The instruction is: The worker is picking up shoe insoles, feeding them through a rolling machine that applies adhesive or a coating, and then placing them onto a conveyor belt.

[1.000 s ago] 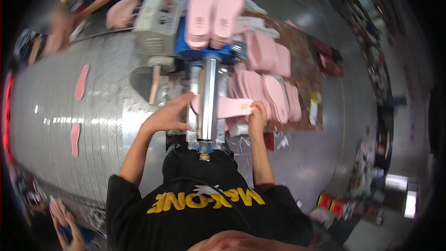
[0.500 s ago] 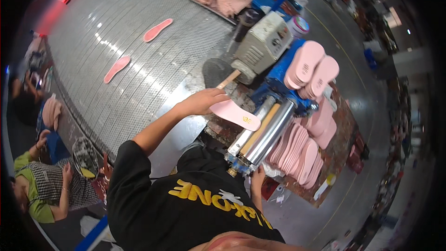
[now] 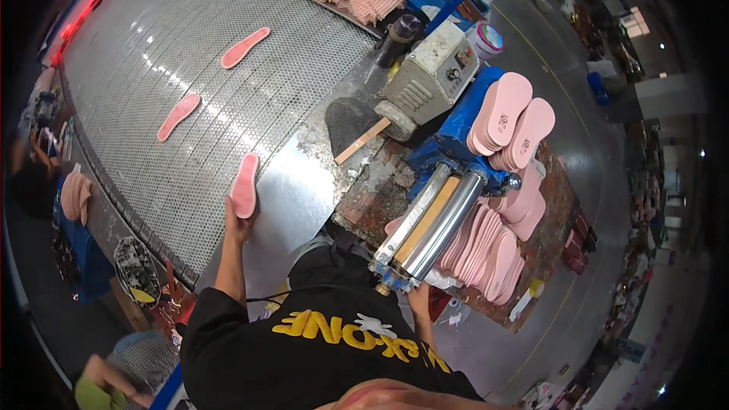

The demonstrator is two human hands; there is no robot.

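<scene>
My left hand point(image 3: 235, 218) grips one end of a pink insole point(image 3: 244, 182), its coated face up, over the near edge of the mesh conveyor belt point(image 3: 220, 99). Farther along that belt lie two more pink insoles, one nearer point(image 3: 179, 117) and one farther off point(image 3: 245, 48). To the right is a roller machine with a shiny metal roller point(image 3: 444, 224) and a yellowish glue-coated strip beside it. A bit of pink insole point(image 3: 392, 226) shows at the roller's left side. My right hand point(image 3: 419, 296) is low beside the machine's near end, its fingers hidden behind it.
Stacks of pink insoles stand on the blue machine housing point(image 3: 456, 125) and on the worn table point(image 3: 550, 220) right of the roller. A grey motor box point(image 3: 429, 68) and a flat wooden stick point(image 3: 363, 141) are behind. Co-workers sit at the far end and lower left.
My left hand has carried the insole left from the roller to the belt's near edge. The insoles on the belt have shifted slightly left. The right hand stays near the roller.
</scene>
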